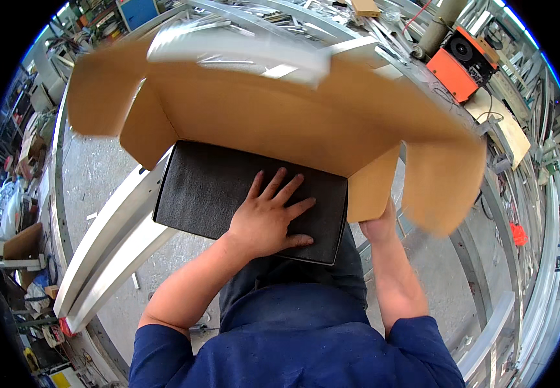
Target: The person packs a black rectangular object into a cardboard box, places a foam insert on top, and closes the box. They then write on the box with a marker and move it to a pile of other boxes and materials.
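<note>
An open brown cardboard box (247, 110) is in front of my body, its lid raised on the far side with flaps spread out. A black foam sheet (196, 187) fills its inside. My left hand (265, 220) lies flat on this sheet, fingers spread, holding nothing. At the box's right side, my right hand (378, 226) grips the edge by the side flap (370, 191); most of its fingers are hidden behind the cardboard. The lid's outer flaps are smeared by motion. Along the lid's top edge shows a blurred whitish strip (241, 55), whose kind I cannot make out.
Pale metal beams (108, 239) run beneath the box on the left. An orange and black machine (461, 64) stands at the far right, near a cylinder (441, 29). Metal scraps (390, 39) lie at the back. Long metal profiles (548, 258) line the right side.
</note>
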Action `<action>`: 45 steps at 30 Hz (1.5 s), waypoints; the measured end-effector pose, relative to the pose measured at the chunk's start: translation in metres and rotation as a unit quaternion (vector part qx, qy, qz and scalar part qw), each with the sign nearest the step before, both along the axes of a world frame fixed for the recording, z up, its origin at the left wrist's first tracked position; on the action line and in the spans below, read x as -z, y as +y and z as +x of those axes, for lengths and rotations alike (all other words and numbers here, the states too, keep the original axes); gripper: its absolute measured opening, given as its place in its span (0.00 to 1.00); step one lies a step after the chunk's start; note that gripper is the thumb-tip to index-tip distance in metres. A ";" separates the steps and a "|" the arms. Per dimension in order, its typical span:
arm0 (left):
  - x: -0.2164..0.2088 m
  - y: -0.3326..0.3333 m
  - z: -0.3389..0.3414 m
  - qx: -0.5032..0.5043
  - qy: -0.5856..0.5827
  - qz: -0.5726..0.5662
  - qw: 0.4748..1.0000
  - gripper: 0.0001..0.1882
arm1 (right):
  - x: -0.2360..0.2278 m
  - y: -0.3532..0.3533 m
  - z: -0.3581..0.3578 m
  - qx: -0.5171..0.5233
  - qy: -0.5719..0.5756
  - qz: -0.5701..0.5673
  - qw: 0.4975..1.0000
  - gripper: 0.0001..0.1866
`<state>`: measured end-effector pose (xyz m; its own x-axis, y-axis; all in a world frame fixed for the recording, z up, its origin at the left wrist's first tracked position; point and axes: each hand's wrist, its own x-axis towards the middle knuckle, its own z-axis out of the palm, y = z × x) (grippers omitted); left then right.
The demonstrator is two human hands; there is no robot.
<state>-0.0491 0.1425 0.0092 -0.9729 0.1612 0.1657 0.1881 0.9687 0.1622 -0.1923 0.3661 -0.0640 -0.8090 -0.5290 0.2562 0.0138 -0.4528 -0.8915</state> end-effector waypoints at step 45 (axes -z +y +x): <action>0.019 -0.191 0.135 -0.267 0.129 0.313 0.902 0.21 | -0.018 0.015 0.042 0.075 0.288 0.248 0.922 0.43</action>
<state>0.0855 -0.0480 -0.0097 -0.8008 -0.5223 0.2931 -0.1688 0.6664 0.7263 -0.1508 0.3811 -0.0460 -0.6880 -0.5895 0.4232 -0.5564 0.0541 -0.8291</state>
